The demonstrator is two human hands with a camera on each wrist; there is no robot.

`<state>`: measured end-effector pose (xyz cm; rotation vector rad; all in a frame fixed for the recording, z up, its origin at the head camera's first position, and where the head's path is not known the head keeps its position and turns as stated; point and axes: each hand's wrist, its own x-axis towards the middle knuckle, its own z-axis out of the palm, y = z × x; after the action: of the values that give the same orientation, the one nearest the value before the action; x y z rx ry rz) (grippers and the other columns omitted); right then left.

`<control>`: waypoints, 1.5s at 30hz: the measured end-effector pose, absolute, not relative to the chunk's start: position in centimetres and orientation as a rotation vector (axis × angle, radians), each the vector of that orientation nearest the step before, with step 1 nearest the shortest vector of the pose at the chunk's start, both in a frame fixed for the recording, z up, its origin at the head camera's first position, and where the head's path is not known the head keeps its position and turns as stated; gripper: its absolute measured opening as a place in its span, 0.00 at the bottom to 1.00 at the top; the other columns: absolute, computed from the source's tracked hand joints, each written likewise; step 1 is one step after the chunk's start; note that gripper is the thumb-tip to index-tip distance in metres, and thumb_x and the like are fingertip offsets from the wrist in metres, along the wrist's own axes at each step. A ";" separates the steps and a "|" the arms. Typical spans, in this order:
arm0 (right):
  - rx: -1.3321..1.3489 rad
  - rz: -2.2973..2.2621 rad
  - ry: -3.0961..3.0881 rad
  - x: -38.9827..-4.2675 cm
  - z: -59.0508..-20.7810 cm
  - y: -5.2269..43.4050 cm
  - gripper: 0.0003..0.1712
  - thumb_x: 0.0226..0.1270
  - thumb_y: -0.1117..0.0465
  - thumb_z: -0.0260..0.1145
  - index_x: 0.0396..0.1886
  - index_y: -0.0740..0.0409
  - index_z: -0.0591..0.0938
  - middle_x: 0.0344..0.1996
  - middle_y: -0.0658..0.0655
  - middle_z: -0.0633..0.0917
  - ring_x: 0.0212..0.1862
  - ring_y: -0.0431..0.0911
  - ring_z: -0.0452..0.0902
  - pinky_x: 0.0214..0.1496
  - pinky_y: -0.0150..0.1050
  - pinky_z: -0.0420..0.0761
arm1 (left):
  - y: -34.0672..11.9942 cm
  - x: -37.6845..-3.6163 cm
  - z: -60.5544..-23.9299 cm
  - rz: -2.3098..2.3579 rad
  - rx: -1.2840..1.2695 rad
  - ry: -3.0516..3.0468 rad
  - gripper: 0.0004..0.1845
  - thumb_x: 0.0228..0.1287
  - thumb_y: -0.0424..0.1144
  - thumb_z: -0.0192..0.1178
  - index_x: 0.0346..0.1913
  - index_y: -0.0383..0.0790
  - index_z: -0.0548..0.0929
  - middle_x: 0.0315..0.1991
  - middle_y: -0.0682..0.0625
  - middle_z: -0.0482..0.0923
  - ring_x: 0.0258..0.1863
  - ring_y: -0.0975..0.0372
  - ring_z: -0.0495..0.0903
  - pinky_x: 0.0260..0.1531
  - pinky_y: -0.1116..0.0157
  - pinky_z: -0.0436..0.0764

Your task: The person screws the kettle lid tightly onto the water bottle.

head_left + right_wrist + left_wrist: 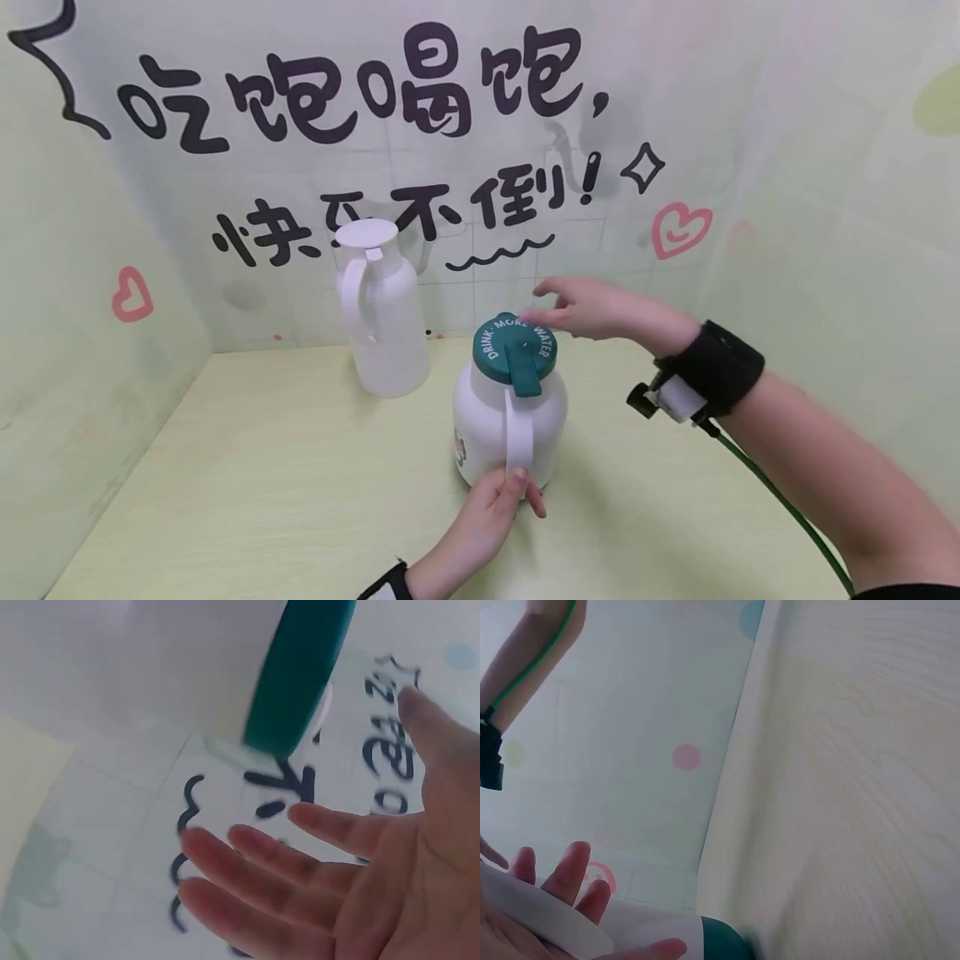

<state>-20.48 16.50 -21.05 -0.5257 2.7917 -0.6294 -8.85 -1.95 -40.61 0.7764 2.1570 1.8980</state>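
Note:
A white jug (480, 417) with a round green lid (491, 350) printed "DRINK MORE WATER" stands upright on the table. Its white handle (519, 437) faces the person. At the handle's lower end, my left hand (483, 512) grips it, the thumb on the near side and several fingers showing past it in the left wrist view. Beside the lid's upper right edge hovers my right hand (588, 308), its fingers spread. The right wrist view shows a gap between those fingers (262, 889) and the lid (300, 682).
A second, taller white jug (393, 325) with a white lid and handle stands behind and to the left. Pale hanging walls with printed characters enclose the wooden table (262, 467) at the back and sides. A green cable (780, 500) runs along the right forearm.

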 end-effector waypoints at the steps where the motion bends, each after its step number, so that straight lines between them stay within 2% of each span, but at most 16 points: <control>1: -0.502 -0.721 2.783 -20.6 -21.6 17.5 0.38 0.70 0.40 0.55 0.68 0.61 0.64 0.56 0.67 0.75 0.50 0.58 0.77 0.50 0.52 0.77 | -2.0 -8.9 -40.6 1.894 0.778 2.160 0.29 0.80 0.42 0.34 0.30 0.33 0.83 0.29 0.46 0.79 0.37 0.64 0.74 0.44 0.67 0.69; 4: -0.487 -0.956 2.810 -20.8 -24.3 20.2 0.35 0.73 0.43 0.53 0.69 0.62 0.63 0.60 0.69 0.72 0.58 0.61 0.71 0.55 0.57 0.73 | -2.0 -8.9 -40.7 1.893 0.790 2.164 0.28 0.80 0.42 0.34 0.31 0.33 0.83 0.24 0.49 0.75 0.27 0.68 0.67 0.34 0.70 0.67; 6: -0.497 -1.109 2.802 -20.8 -26.8 21.7 0.33 0.74 0.46 0.54 0.69 0.61 0.63 0.61 0.68 0.72 0.60 0.62 0.69 0.55 0.57 0.73 | -2.1 -8.9 -40.8 1.915 0.820 2.154 0.27 0.80 0.41 0.34 0.33 0.32 0.82 0.24 0.47 0.76 0.25 0.69 0.65 0.32 0.70 0.67; 10: -0.549 -1.399 2.655 -20.4 -32.1 23.2 0.33 0.74 0.53 0.56 0.71 0.62 0.58 0.63 0.70 0.68 0.62 0.64 0.67 0.54 0.56 0.74 | -2.0 -8.6 -41.0 1.981 0.863 2.121 0.22 0.80 0.38 0.34 0.41 0.28 0.77 0.31 0.41 0.82 0.38 0.63 0.75 0.45 0.68 0.71; 13: -0.595 -1.569 2.533 -19.9 -35.5 23.4 0.37 0.71 0.55 0.60 0.72 0.60 0.55 0.65 0.72 0.64 0.64 0.66 0.63 0.55 0.57 0.72 | -2.0 -8.4 -40.9 2.007 0.823 2.108 0.19 0.80 0.37 0.34 0.46 0.27 0.74 0.34 0.41 0.82 0.49 0.58 0.75 0.52 0.63 0.70; 19: -0.684 -1.790 2.362 -18.6 -40.0 22.7 0.45 0.63 0.54 0.69 0.73 0.56 0.55 0.68 0.72 0.59 0.64 0.70 0.58 0.55 0.60 0.72 | -1.7 -8.2 -40.7 2.032 0.735 2.114 0.16 0.79 0.37 0.35 0.48 0.28 0.72 0.38 0.42 0.81 0.49 0.59 0.75 0.51 0.57 0.73; 27: -0.695 -1.938 2.234 -16.4 -42.3 20.8 0.51 0.58 0.53 0.73 0.74 0.54 0.52 0.69 0.71 0.56 0.64 0.72 0.56 0.51 0.55 0.76 | -1.6 -7.8 -40.4 2.085 0.729 2.138 0.13 0.79 0.36 0.38 0.47 0.31 0.72 0.39 0.43 0.80 0.47 0.58 0.76 0.50 0.61 0.73; 34: -0.600 -1.985 2.275 -15.3 -42.6 19.4 0.54 0.54 0.60 0.75 0.74 0.48 0.52 0.69 0.66 0.58 0.65 0.68 0.58 0.52 0.53 0.76 | -1.7 -7.5 -39.2 2.104 0.660 2.164 0.14 0.78 0.39 0.40 0.57 0.37 0.71 0.38 0.46 0.80 0.46 0.56 0.76 0.51 0.65 0.71; 41: -0.539 -1.988 2.329 -15.0 -42.7 18.8 0.56 0.51 0.64 0.77 0.74 0.46 0.53 0.68 0.64 0.60 0.64 0.68 0.59 0.50 0.52 0.76 | -1.2 -7.4 -38.8 2.115 0.615 2.203 0.14 0.77 0.42 0.43 0.46 0.33 0.74 0.34 0.47 0.80 0.42 0.58 0.77 0.49 0.65 0.72; 45: -0.529 -1.990 2.349 -15.0 -42.7 18.7 0.56 0.50 0.65 0.77 0.74 0.46 0.53 0.67 0.65 0.60 0.63 0.68 0.59 0.49 0.50 0.77 | -1.0 -7.4 -38.7 2.139 0.619 2.217 0.14 0.77 0.41 0.44 0.43 0.34 0.75 0.32 0.47 0.79 0.40 0.58 0.76 0.46 0.65 0.72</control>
<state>-14.97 18.68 -42.69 -0.5289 2.3494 -1.9900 -7.40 -0.99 -38.66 0.6192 2.2170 2.1387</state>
